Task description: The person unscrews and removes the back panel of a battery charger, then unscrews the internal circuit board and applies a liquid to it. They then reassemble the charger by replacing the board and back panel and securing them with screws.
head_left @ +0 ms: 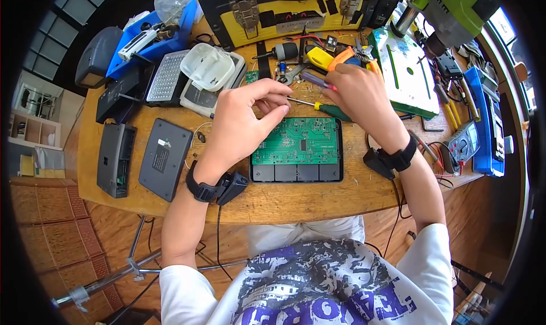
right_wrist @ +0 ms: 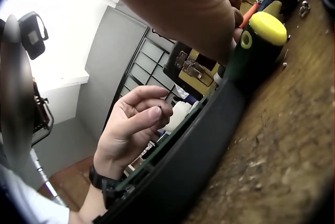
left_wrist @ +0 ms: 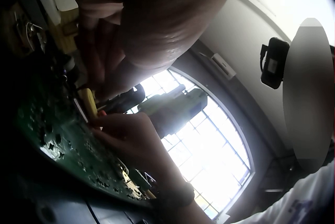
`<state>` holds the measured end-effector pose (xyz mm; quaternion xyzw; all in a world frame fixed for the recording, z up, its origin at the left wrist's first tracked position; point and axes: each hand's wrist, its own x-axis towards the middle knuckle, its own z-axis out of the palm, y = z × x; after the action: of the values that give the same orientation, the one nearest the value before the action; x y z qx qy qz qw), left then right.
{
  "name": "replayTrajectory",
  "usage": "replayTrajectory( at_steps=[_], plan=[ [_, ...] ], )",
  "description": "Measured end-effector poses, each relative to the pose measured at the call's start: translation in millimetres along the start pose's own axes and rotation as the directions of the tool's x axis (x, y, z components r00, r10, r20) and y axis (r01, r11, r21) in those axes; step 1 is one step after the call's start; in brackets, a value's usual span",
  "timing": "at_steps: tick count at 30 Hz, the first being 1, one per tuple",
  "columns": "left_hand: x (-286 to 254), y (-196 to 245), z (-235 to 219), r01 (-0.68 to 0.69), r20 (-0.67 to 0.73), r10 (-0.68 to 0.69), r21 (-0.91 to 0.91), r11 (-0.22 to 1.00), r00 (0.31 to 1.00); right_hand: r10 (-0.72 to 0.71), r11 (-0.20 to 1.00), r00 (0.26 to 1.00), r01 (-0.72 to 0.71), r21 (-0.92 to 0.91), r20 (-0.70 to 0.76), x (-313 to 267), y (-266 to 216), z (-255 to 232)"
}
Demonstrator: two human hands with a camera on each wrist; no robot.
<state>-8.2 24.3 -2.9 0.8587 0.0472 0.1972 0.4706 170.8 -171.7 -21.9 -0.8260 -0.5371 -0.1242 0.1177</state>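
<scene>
My left hand [head_left: 244,117] hovers over the back left of a green circuit board [head_left: 301,143] seated in a black casing [head_left: 340,165]. Its fingers curl loosely with the thumb near them; no object shows between them in the right wrist view. Beyond the board, my right hand [head_left: 358,89] pinches the pink end of a purple-handled screwdriver [head_left: 314,79]. Under that hand lies another screwdriver with a green and yellow handle [head_left: 333,111], its shaft pointing at my left fingers. The right wrist view shows this green handle's yellow end [right_wrist: 269,27] beside the casing.
Two dark casing parts, a narrow one [head_left: 116,160] and a flat cover [head_left: 165,157], lie at left. A toolbox [head_left: 284,12] stands at the back, with pliers and a wrench [head_left: 293,73] before it. At right are a green drill press [head_left: 455,12], its base [head_left: 404,74] and a multimeter [head_left: 463,143].
</scene>
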Motion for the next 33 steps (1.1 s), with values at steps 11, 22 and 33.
replayTrajectory(
  at_steps=[11,22,33],
  plan=[
    [-3,9,0,0.037,0.122,-0.034,-0.024,0.999,0.992,0.294,0.588,0.943,-0.047,0.808,-0.159,-23,-16,-50],
    [-5,13,4,0.014,0.162,0.015,-0.174,0.985,0.987,0.226,0.329,0.974,-0.045,0.943,-0.033,-37,-12,-44],
    [-6,11,3,0.015,0.152,0.016,-0.199,0.98,0.988,0.225,0.337,0.974,-0.041,0.941,-0.038,-37,-16,-46]
  ],
)
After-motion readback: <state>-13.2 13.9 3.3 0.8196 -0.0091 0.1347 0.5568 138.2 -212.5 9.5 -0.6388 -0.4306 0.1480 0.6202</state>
